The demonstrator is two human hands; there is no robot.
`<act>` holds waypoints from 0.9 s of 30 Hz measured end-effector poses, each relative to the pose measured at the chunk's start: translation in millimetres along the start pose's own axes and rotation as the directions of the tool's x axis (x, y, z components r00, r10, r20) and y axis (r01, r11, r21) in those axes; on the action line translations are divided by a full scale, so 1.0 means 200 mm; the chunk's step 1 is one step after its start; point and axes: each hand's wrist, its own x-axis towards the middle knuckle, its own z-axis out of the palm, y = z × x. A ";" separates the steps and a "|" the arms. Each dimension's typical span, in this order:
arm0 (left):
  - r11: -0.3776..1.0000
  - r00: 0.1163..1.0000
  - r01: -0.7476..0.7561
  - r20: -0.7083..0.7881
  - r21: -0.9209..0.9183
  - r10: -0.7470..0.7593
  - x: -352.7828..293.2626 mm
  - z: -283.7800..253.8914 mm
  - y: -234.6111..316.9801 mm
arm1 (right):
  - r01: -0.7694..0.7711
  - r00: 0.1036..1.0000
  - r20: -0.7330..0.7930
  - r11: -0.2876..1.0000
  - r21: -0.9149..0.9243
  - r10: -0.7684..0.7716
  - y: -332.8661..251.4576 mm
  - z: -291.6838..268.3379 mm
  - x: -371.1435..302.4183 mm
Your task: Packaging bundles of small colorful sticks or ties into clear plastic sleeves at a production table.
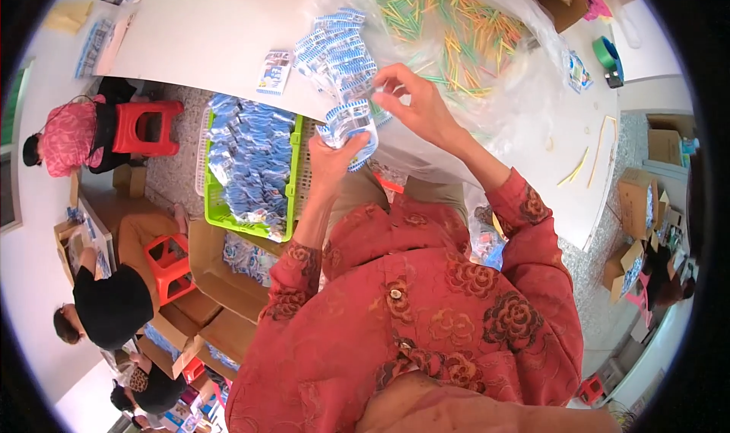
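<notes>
My left hand (331, 161) is closed around a small bunch of blue-and-white packets (348, 121) at the table's front edge. To its right, my right hand (420, 107) is close to these packets, thumb and forefinger apart, with nothing visible between them. Beyond both hands, an overlapping pile of similar packets (334, 49) spreads over the white table (205, 30). One packet (274, 72) lies apart on the left. Thin green, yellow and orange sticks (464, 38) fill a clear plastic bag (525, 121) at the far right.
Left of my lap, a green basket (291, 186) holds many packets. Cardboard boxes (217, 262) stand below it, near red stools (148, 129) and several seated people. Loose sticks (574, 167) and a green tape roll (606, 57) are on the table's right side.
</notes>
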 end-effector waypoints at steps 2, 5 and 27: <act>0.999 0.999 -0.029 0.030 0.016 0.028 0.00 0.04 0.00 | -0.026 0.995 0.099 1.000 -0.004 0.026 -0.09 -0.03 -0.01; 0.996 0.989 -0.036 0.146 0.079 0.024 0.01 0.08 0.00 | -0.099 0.967 0.229 0.992 -0.077 0.114 -0.12 -0.08 -0.03; 0.989 0.981 -0.091 0.181 0.119 0.069 -0.03 0.16 0.10 | 0.066 0.998 0.009 0.993 -0.096 -0.065 -0.30 -0.23 -0.15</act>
